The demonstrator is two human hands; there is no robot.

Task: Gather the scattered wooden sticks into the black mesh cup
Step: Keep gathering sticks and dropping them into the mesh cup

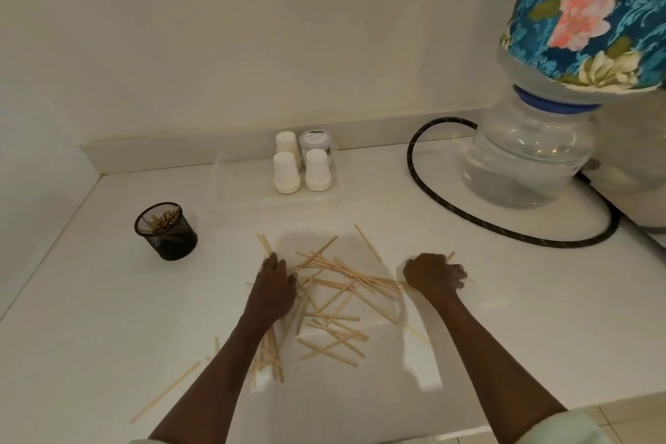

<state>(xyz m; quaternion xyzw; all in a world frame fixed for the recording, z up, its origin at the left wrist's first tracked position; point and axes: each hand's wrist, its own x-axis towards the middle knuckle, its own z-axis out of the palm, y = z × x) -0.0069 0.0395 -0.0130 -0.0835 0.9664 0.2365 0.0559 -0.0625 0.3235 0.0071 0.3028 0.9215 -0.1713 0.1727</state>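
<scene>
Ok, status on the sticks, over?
Left hand flat on pile, right hand curled over stick ends. Most sticks loose on counter; few in black cup. Path to cup clear.

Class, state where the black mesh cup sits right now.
In the head view the black mesh cup stands upright on the white counter, left of the scattered sticks.
</scene>
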